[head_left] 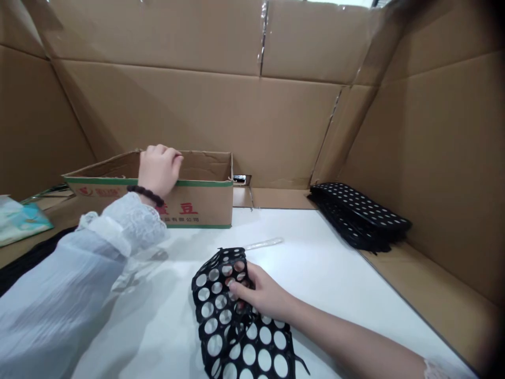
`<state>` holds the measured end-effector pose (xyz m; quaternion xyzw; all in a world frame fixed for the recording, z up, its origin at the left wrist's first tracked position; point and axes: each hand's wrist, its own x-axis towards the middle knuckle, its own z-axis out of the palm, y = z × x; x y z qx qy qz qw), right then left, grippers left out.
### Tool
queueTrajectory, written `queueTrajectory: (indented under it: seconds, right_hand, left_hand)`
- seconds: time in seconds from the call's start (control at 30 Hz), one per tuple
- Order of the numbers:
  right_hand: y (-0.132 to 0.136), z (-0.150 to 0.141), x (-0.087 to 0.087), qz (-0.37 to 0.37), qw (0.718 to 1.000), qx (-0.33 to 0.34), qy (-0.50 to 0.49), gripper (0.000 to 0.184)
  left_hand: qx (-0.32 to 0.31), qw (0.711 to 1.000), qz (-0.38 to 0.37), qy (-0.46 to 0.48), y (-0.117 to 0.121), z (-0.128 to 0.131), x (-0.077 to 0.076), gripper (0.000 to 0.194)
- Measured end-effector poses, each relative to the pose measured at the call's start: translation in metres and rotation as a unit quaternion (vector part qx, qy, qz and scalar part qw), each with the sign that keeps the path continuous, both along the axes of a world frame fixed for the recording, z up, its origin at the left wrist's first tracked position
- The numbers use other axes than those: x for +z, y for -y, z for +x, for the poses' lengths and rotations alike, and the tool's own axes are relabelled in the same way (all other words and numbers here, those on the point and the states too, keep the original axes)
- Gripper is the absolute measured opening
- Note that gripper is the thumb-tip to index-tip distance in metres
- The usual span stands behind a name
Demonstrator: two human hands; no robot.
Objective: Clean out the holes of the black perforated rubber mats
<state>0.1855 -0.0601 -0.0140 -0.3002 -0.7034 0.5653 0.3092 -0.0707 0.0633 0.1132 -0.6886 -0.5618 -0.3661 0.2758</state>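
Packet (pixel 26 221) in white and turquoise lies well to the left of both hands, with some black cloth (pixel 35 255) nearer, beside the left sleeve. The left hand (pixel 161 164) is at the opening of a cardboard box (pixel 215 202), its wrist crossing in front of the near rim; the fingers are curled, and I cannot tell whether they grip anything. Nearer the wearer, on the white bench (pixel 315 268), a black dotted piece (pixel 215 302) is grasped in the right hand (pixel 264 292), its thumb on top, fingers showing through the clear dots. It looks partly folded, not laid flat, so work on it seems unfinished. A clear strip (pixel 268 243) lies just beyond that hand, apart from it. Farther out to its right, a pile of similar dotted pieces (pixel 357 210) is stacked, perhaps done already; how many remain is hidden.
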Motion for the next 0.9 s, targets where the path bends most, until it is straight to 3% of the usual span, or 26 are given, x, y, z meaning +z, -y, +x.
queueTrajectory:
  seconds: [0.03, 0.1, 0.17, 0.27, 0.4, 0.53, 0.77, 0.9]
  right_hand:
    - [-0.001, 0.000, 0.000, -0.014, 1.000, 0.007, -0.007, 0.025]
    - [-0.002, -0.001, -0.002, -0.044, 0.999, 0.015, -0.017, 0.029]
    - [-0.002, -0.001, -0.004, -0.062, 0.998, 0.004, -0.020, 0.029]
    - [-0.002, -0.002, -0.004, -0.063, 0.997, -0.026, -0.022, 0.028]
    - [0.000, -0.002, -0.001, -0.055, 0.998, -0.017, -0.014, 0.024]
    - [0.001, -0.003, -0.002, -0.038, 0.999, -0.010, 0.004, 0.022]
    - [0.003, -0.004, -0.004, -0.019, 1.000, -0.021, 0.013, 0.019]
    - [0.003, -0.004, -0.004, -0.018, 0.999, -0.024, 0.018, 0.021]
  left_hand:
    - [-0.015, 1.000, 0.004, -0.023, 0.015, 0.013, -0.006, 0.045]
    - [-0.119, 0.987, -0.071, -0.083, 0.046, 0.040, -0.023, 0.038]
    - [-0.231, 0.940, -0.206, -0.142, 0.075, 0.063, -0.043, 0.033]
    - [-0.303, 0.882, -0.324, -0.159, 0.100, 0.082, -0.069, 0.036]
    - [-0.337, 0.851, -0.381, -0.131, 0.104, 0.083, -0.084, 0.030]
    - [-0.353, 0.828, -0.421, -0.117, 0.102, 0.079, -0.088, 0.025]
    - [-0.418, 0.770, -0.482, 0.025, 0.097, 0.079, -0.094, 0.026]
    - [-0.432, 0.752, -0.495, 0.048, 0.097, 0.077, -0.095, 0.026]
